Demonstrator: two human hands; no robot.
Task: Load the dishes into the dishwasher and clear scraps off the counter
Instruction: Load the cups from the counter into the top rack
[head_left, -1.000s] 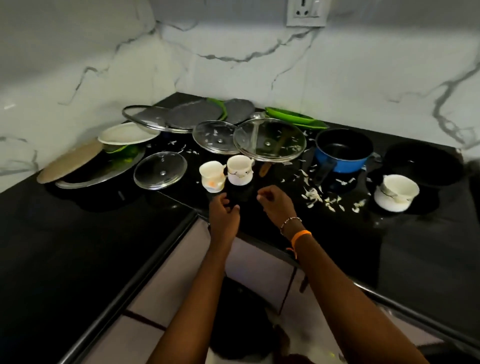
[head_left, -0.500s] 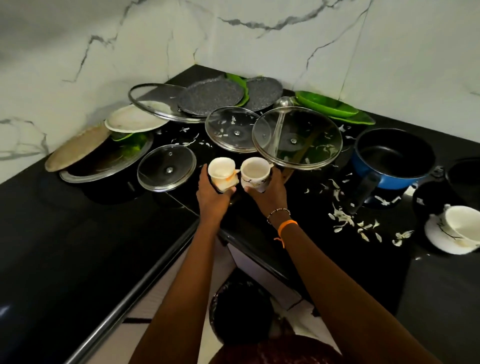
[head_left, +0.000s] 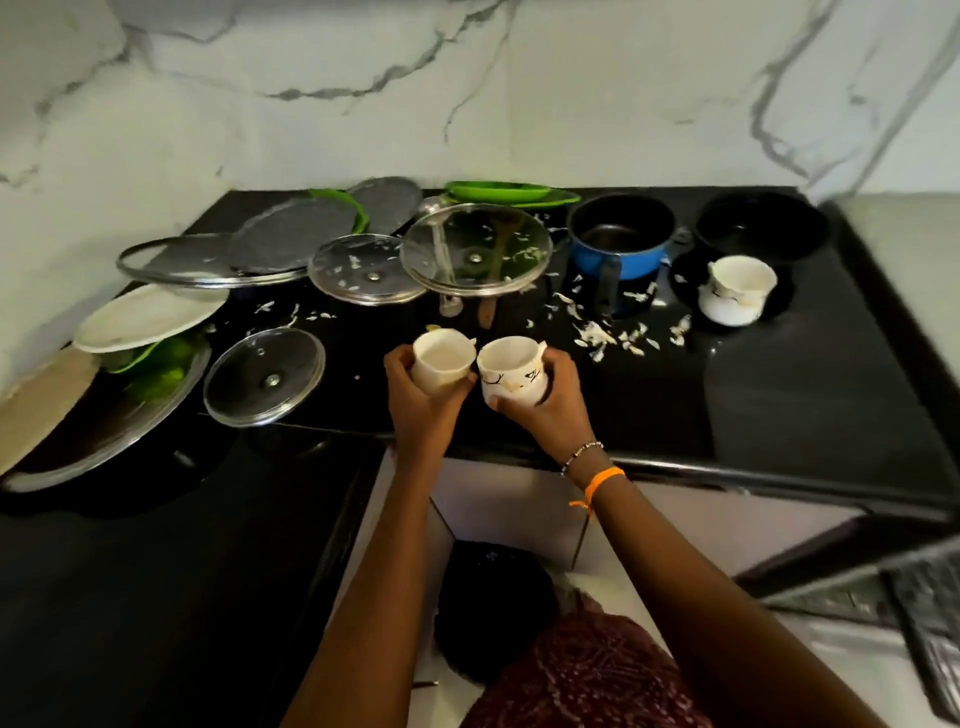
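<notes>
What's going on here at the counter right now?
A person is clearing dirty dishes. The left hand grips a plain white cup and the right hand grips a patterned white cup, side by side near the black counter's front edge. A third cup, glass lids, plates, a blue pot and white scraps remain on the counter.

Left hand (head_left: 421, 410) and right hand (head_left: 545, 410) closed grip on two cups (head_left: 441, 361), lifted off counter (head_left: 779, 395).

Left hand (head_left: 421, 402) and right hand (head_left: 545, 405) side by side, fingers curled, each gripping a cup
</notes>
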